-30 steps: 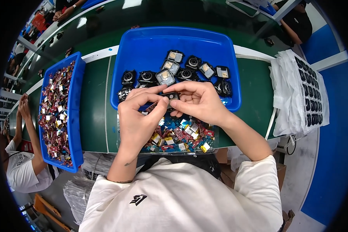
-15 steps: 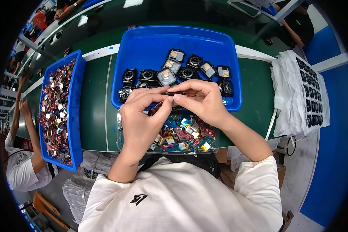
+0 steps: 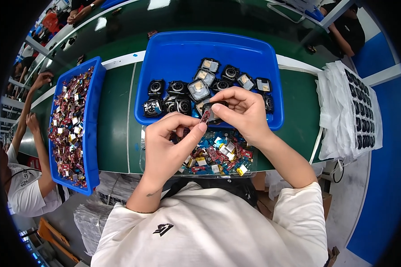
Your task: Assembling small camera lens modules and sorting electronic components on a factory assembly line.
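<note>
Between the thumb and fingertips of my left hand (image 3: 167, 138) is a small red circuit board (image 3: 205, 116). My right hand (image 3: 243, 111) pinches a black watch case (image 3: 213, 113), partly covered by its fingers, right beside the board. Both hands are over the near edge of a large blue bin (image 3: 209, 36). Inside that bin lie several black watch cases (image 3: 199, 90), some with round sensor backs up, others with pale inner parts showing. Below my hands, a shallow clear tray (image 3: 251, 171) holds loose red boards, silver and yellow battery-like pieces and blue film scraps.
A long blue bin (image 3: 92, 147) heaped with red boards and small parts stands at the left. On the right, stacked trays of black parts (image 3: 361, 107) sit in white wrapping. A co-worker in a white shirt (image 3: 31, 191) is at the far left; others are across the green bench (image 3: 116, 120).
My hands have moved apart from their joined pinch. The red circuit board now shows in my left fingers, separate from the watch case in my right. The view has shifted slightly.
</note>
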`<state>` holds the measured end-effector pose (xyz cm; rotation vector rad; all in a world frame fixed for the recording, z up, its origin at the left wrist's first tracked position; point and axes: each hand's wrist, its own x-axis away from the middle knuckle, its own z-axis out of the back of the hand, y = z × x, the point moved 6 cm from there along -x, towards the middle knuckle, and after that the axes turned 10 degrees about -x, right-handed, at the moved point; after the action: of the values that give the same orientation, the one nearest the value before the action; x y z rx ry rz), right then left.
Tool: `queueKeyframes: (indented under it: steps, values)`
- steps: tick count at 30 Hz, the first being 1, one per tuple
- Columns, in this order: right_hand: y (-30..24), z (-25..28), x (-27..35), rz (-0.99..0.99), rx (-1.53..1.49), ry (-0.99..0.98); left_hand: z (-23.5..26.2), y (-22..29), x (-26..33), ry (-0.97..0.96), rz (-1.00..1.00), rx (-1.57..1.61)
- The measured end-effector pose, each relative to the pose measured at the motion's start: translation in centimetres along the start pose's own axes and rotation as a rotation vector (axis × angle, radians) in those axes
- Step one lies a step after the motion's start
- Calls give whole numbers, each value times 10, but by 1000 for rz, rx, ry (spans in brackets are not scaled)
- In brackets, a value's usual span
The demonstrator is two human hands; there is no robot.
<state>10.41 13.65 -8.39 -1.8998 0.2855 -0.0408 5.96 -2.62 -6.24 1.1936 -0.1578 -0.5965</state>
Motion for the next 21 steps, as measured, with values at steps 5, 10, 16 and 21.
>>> queueKeyframes:
  steps: [5,10,16,21]
  values:
    - [2,0,2,0,8,-23,-11,-11,2,-110,129,360]
    - [0,-1,2,27,32,-7,-17,-17,1,-96,178,436]
    - [-1,-4,5,65,80,-34,-13,-18,-2,-47,214,416]
    - [-2,-5,6,118,122,-46,-10,-20,-3,-21,196,326]
